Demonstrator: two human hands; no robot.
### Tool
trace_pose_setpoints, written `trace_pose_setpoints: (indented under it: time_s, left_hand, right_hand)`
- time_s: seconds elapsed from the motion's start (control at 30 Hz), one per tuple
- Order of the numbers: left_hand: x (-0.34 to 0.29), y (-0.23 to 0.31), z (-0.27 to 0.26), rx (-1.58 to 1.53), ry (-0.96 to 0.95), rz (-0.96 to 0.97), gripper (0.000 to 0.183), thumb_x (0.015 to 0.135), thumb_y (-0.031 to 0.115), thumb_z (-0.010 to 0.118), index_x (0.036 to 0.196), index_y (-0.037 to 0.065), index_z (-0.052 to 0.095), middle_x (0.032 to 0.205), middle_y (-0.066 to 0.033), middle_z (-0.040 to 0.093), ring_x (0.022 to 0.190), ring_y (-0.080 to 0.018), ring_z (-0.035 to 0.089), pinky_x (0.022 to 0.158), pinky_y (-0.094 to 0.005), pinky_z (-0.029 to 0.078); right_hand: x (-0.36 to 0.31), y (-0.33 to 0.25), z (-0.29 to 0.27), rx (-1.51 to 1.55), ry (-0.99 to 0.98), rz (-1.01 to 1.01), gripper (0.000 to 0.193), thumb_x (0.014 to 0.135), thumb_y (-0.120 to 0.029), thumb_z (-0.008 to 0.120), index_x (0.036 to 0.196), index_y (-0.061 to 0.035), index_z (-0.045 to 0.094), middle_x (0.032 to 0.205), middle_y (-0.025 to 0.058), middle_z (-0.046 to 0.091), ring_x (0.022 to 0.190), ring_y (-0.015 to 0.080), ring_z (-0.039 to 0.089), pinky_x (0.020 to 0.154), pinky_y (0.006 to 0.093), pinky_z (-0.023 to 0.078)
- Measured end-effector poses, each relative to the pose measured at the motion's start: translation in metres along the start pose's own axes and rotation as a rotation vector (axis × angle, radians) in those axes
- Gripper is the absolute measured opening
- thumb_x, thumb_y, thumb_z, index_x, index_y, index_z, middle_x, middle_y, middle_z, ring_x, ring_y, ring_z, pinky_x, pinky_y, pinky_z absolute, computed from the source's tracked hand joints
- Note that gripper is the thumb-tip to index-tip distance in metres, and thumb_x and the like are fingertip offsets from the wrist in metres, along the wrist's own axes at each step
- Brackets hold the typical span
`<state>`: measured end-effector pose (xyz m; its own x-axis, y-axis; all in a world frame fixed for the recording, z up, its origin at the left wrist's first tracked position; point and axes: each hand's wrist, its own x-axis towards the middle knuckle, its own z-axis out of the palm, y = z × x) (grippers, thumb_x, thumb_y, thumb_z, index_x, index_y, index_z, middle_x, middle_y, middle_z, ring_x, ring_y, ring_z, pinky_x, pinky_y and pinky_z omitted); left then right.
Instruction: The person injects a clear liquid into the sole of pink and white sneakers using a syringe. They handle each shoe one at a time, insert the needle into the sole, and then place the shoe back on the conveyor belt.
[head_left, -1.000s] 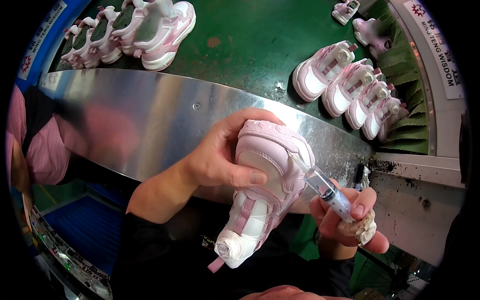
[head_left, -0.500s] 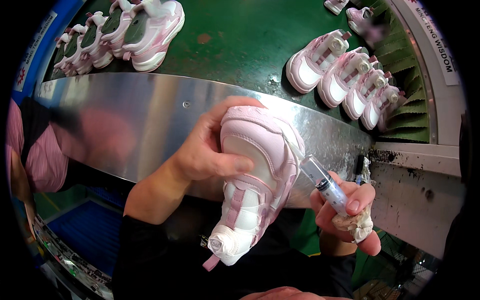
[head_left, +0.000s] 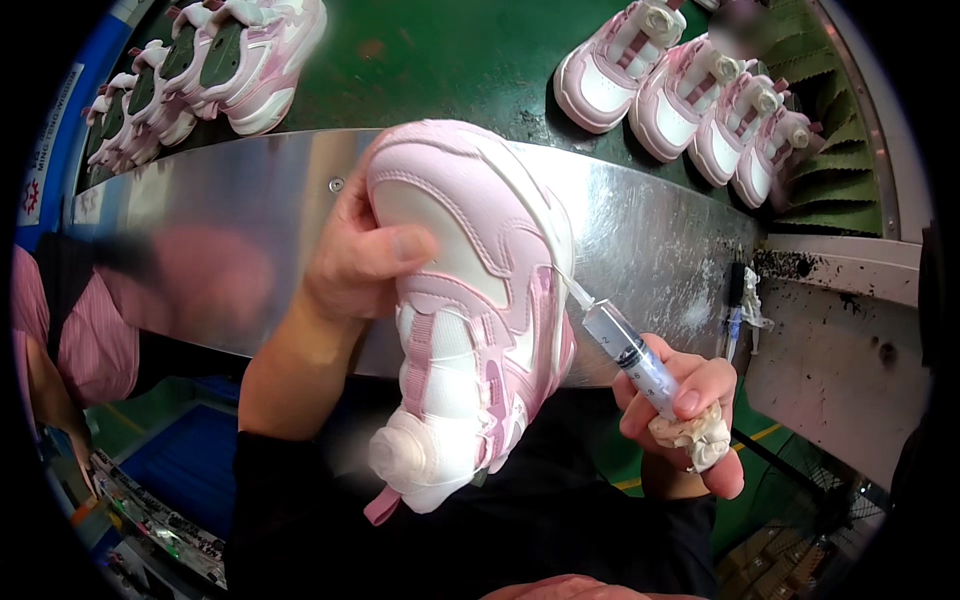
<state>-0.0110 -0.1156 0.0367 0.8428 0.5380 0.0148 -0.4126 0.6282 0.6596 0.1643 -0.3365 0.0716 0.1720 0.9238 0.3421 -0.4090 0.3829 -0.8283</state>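
My left hand (head_left: 350, 255) grips a pink and white sneaker (head_left: 455, 235) by its toe end, thumb across the pale toe panel and the other fingers hidden behind. The shoe's toe points away from me, and its round lace dial and pull tab hang toward me. In my right hand (head_left: 685, 400) is a clear syringe (head_left: 628, 350) with a dark plunger seal, my fingers wrapped round the barrel. A crumpled whitish wad (head_left: 695, 437) sits in the same hand. The syringe's thin tip meets the shoe's side where the upper joins the sole.
Several matching sneakers (head_left: 250, 75) stand in a row at the far left of a green conveyor (head_left: 420, 60), and several more (head_left: 670, 95) at the far right. A metal ledge (head_left: 250, 200) runs along its near side. Another person's pink-striped sleeve (head_left: 95, 330) is at the left edge.
The sneaker and my left hand have moved up and left in view, the shoe's side turning more toward me. The syringe tip now shows against the sole seam. The conveyor shoes sit higher in view.
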Motion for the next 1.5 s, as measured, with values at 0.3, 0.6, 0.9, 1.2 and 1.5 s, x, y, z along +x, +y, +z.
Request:
trace_pose_setpoints:
  time_s: [0.3,0.6,0.9,1.2,1.5]
  left_hand:
    - [-0.002,-0.001,-0.008,0.016,0.075,0.02,0.051,0.075,0.01,0.062,0.122,-0.002,0.047,0.109,-0.0151,0.061,0.094,-0.0232,0.063,0.082,-0.0336,0.053]
    - [0.003,-0.004,-0.019,-0.158,0.052,-0.024,0.04,0.08,0.017,0.055,0.113,-0.006,0.053,0.103,-0.0159,0.063,0.091,-0.0248,0.063,0.082,-0.0358,0.052]
    - [0.012,-0.011,-0.035,-0.119,0.063,-0.001,0.037,0.081,0.024,0.058,0.104,-0.005,0.059,0.098,-0.0153,0.066,0.088,-0.0241,0.064,0.081,-0.0363,0.053]
    - [0.016,-0.014,-0.033,-0.221,0.098,-0.025,0.035,0.082,0.025,0.059,0.104,-0.002,0.059,0.098,-0.0137,0.066,0.089,-0.0247,0.065,0.083,-0.0385,0.052]
    - [0.017,-0.015,-0.03,-0.242,0.045,-0.017,0.035,0.082,0.026,0.058,0.104,-0.001,0.059,0.098,-0.0137,0.066,0.089,-0.0252,0.065,0.084,-0.0394,0.052]
  right_hand:
    - [-0.021,0.006,-0.007,-0.043,-0.003,0.02,0.076,0.065,-0.063,0.073,0.106,-0.0002,0.061,0.08,0.012,0.067,0.065,0.0172,0.055,0.06,0.0278,0.031]
    - [-0.052,0.009,-0.005,-0.008,0.032,0.078,0.075,0.064,-0.064,0.074,0.104,-0.0012,0.063,0.081,0.0116,0.068,0.06,0.0141,0.046,0.057,0.0264,0.03]
    - [-0.06,0.011,-0.004,-0.028,0.06,0.087,0.073,0.06,-0.061,0.077,0.1,-0.0005,0.066,0.081,0.0102,0.068,0.06,0.0143,0.043,0.054,0.026,0.029]
    - [-0.066,0.01,-0.003,-0.032,0.04,0.087,0.071,0.061,-0.059,0.078,0.099,-0.001,0.066,0.078,0.0093,0.068,0.058,0.014,0.045,0.053,0.0258,0.029]
    - [-0.072,0.016,-0.008,0.049,0.029,0.071,0.07,0.063,-0.059,0.077,0.1,-0.0004,0.066,0.077,0.011,0.068,0.057,0.0142,0.043,0.051,0.0254,0.029]
